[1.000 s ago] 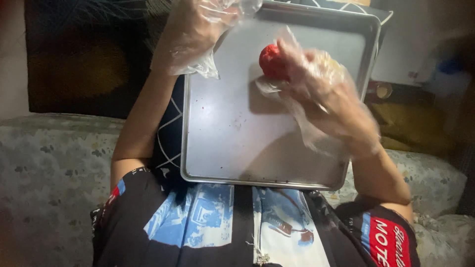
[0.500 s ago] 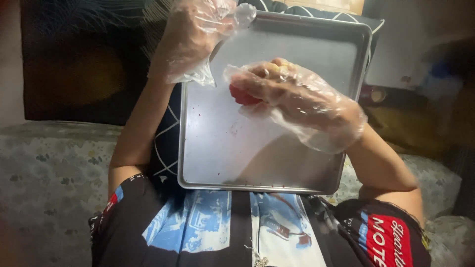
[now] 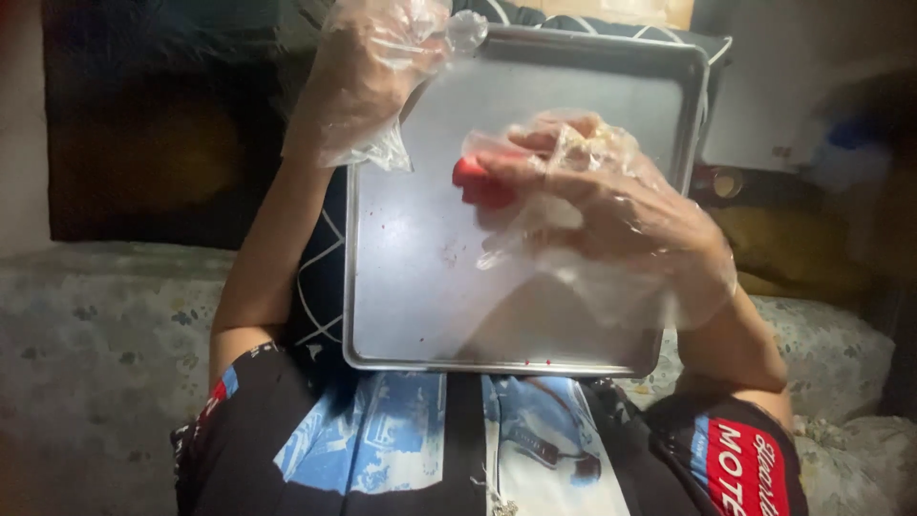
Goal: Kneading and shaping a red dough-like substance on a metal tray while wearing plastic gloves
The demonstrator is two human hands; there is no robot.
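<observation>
Two hands in loose clear plastic gloves, both up over a metal baking tray (image 3: 420,287) that sits on the person's lap, or at least right against the printed black and blue shirt (image 3: 420,459).

Right hand (image 3: 611,220) is over the middle of the tray, fingers (image 3: 535,143) curled around a small red thing (image 3: 478,182), so it's closed on that. Only the left end of the red piece pokes out from under the glove. It looks like a bit of red fruit, but honestly I can't tell exactly what it is. It sits just above the tray surface, in the upper middle part, and whether it's touching the metal or just held over it, I can't say.

Left hand (image 3: 377,67) is up at the tray's top left corner, fingers bent and fairly narrow, with the baggy glove bunched and hanging off it. Looks like it's gripping the tray rim there, but the plastic hides the actual contact, so can't say for sure.

Some tiny red specks on the tray, a few near the middle and a couple along the bottom rim.

Underneath it all is a pale flowery cushion or sofa (image 3: 86,325), and the background is dark and blurry.
</observation>
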